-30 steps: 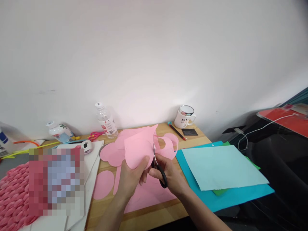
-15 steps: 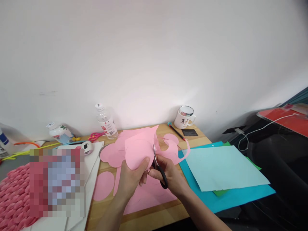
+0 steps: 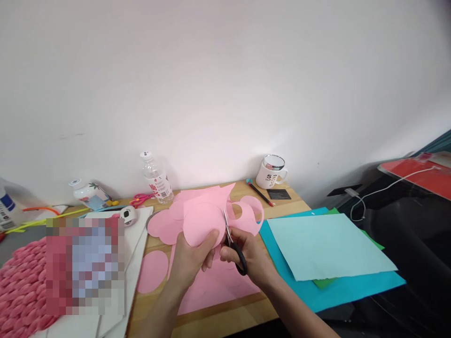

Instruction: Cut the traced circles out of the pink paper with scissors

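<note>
Pinching pink paper (image 3: 202,219) over the wooden table (image 3: 246,313) with the left hand (image 3: 195,253), thumb on top; gripping black-handled scissors (image 3: 241,257) in the curled right hand (image 3: 251,253), with blades at the curved edge. Probably best: turning paper, not scissors, following the curve.

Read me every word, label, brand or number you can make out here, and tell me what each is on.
"5" on the white mug; its other lettering is too small to read.
Clear bottle: red characters and a barcode, too blurred to read.
Black card: faint print, too small.
White jar: label too blurred to read.
</note>
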The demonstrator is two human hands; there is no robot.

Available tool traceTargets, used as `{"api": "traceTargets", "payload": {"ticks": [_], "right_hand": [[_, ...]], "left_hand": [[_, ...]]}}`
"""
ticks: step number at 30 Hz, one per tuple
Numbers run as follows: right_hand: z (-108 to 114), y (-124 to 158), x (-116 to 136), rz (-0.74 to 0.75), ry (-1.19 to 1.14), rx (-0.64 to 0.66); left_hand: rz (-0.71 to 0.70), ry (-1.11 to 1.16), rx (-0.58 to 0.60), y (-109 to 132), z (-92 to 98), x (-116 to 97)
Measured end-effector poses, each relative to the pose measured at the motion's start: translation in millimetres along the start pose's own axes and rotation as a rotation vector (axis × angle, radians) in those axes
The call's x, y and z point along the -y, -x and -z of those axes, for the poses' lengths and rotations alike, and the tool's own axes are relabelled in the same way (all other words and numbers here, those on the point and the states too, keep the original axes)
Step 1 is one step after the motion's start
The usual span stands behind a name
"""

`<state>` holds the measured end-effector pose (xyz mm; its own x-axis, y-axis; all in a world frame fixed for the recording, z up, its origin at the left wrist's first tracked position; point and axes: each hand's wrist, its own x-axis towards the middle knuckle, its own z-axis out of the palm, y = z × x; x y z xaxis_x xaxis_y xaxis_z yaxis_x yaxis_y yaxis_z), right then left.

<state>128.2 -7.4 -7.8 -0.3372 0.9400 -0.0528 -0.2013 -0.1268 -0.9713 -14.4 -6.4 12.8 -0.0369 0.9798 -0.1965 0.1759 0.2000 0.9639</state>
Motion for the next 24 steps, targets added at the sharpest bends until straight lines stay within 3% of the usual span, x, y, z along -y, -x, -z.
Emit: {"api": "traceTargets", "payload": {"ticks": [13,24], "right_hand": [[5,-1,-13,-0.046,0.026,-0.043],[-1,1,-7,-0.071,0.005,-0.070]], "left_hand": [[0.003,-0.003,0.039,-4,4.9,-2],[-0.025,0.055,0.012,-3,3.0,2]]}}
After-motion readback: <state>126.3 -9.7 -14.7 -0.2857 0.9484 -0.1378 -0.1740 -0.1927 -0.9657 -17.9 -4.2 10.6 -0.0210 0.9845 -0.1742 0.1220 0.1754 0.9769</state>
